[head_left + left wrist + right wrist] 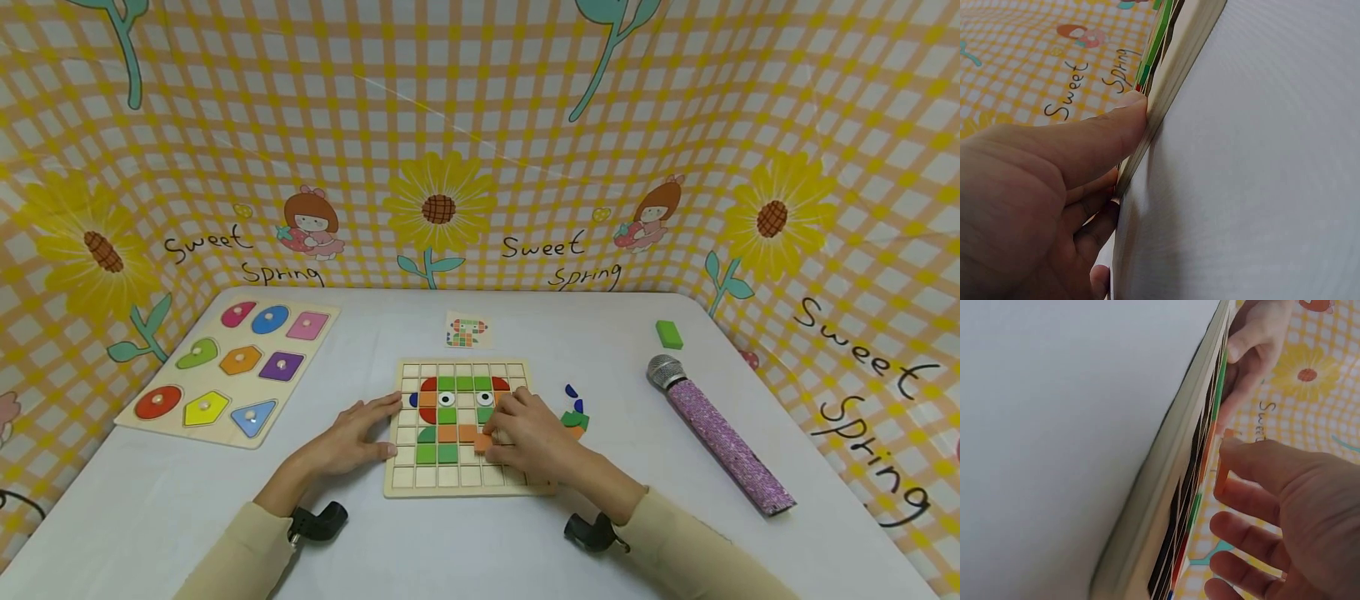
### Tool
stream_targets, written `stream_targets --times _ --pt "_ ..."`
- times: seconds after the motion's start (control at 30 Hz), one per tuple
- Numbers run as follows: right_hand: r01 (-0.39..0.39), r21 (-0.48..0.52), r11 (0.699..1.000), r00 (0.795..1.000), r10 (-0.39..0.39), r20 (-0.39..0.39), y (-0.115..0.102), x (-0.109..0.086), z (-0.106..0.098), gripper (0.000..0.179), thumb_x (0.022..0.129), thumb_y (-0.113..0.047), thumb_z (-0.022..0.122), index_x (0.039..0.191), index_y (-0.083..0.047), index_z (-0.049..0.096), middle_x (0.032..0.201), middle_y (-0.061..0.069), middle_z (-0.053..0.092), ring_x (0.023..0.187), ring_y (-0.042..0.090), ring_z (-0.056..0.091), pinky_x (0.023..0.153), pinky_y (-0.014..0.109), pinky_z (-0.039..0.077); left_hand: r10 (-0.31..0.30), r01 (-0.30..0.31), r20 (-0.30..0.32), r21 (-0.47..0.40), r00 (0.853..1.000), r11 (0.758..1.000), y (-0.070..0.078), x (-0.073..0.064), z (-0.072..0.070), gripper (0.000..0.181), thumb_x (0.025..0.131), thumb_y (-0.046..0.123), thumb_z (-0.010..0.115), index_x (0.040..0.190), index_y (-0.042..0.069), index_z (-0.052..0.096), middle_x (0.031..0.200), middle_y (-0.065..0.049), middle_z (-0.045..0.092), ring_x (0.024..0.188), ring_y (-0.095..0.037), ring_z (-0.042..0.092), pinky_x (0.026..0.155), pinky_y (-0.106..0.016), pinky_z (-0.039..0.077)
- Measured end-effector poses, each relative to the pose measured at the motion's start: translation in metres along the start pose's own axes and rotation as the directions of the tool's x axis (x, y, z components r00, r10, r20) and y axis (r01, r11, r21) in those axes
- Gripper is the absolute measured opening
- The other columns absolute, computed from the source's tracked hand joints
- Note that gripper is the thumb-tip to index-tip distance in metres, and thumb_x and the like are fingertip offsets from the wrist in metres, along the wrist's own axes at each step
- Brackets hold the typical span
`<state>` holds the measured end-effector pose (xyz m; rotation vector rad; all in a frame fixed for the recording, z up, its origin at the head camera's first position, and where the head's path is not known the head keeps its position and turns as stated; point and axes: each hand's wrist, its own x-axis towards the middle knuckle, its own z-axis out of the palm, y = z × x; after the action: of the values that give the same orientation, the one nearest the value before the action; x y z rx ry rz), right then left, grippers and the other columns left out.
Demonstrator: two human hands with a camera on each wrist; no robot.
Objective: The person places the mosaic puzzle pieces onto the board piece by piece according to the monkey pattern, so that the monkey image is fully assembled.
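A wooden grid board [405, 477] lies on the white table, with red, green, orange and blue tiles and two eye discs [446, 399] set in a face-like pattern. My right hand [528, 433] is over the board's right half. Its thumb and index finger pinch an orange tile [1221, 478], which stands clear of the board in the right wrist view. The other right fingers are loosely bent. At the board's left edge, my left hand [348, 433] rests with thumb and fingertips touching the wooden side [1159, 103]. The right hand hides part of the grid.
Behind the board lies a small picture card [468, 331]. Loose blue [572, 390], green [576, 418] and orange pieces lie to its right. Farther right are a glittery pink microphone [727, 442] and a green block [669, 334]. A knobbed shape puzzle [255, 387] lies at the left.
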<state>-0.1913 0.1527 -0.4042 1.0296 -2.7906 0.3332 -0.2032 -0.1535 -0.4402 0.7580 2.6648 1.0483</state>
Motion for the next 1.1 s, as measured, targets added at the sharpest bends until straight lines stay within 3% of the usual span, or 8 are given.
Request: stream_targets --times 0.17,0.47,1.1 --pt "-0.019 -0.006 1.000 1.000 0.019 0.003 -0.006 0.002 0.002 0.020 0.078 -0.035 0.075 0.092 -0.020 0.073 0.096 -0.006 0.060 0.090 0.013 0.042 0.078 0.029 0.041 -0.002 0.002 -0.001 0.000 1.000 1.000 0.000 0.000 0.000 0.067 0.087 0.024 0.066 0.143 0.002 0.037 0.156 -0.012 0.027 0.145 -0.036 0.021 0.117 -0.059 0.007" --pt "0.047 -0.015 0.999 0.999 -0.046 0.008 -0.013 0.003 0.008 0.019 0.080 -0.036 0.073 0.093 -0.021 0.072 0.095 -0.008 0.059 0.092 0.011 0.042 0.080 0.027 0.041 -0.002 0.002 0.000 0.005 1.000 1.000 0.002 0.000 -0.001 0.067 0.087 0.022 0.066 0.143 0.002 0.037 0.156 -0.013 0.027 0.145 -0.036 0.021 0.117 -0.059 0.007" --pt "0.035 -0.011 0.999 0.999 -0.035 -0.013 -0.016 0.003 0.011 0.020 0.079 -0.037 0.074 0.093 -0.023 0.072 0.097 -0.008 0.060 0.092 0.011 0.042 0.080 0.028 0.041 0.006 -0.006 0.007 -0.005 1.000 1.000 0.001 0.000 0.000 0.067 0.087 0.023 0.066 0.144 0.002 0.037 0.156 -0.013 0.027 0.145 -0.036 0.021 0.117 -0.060 0.007"
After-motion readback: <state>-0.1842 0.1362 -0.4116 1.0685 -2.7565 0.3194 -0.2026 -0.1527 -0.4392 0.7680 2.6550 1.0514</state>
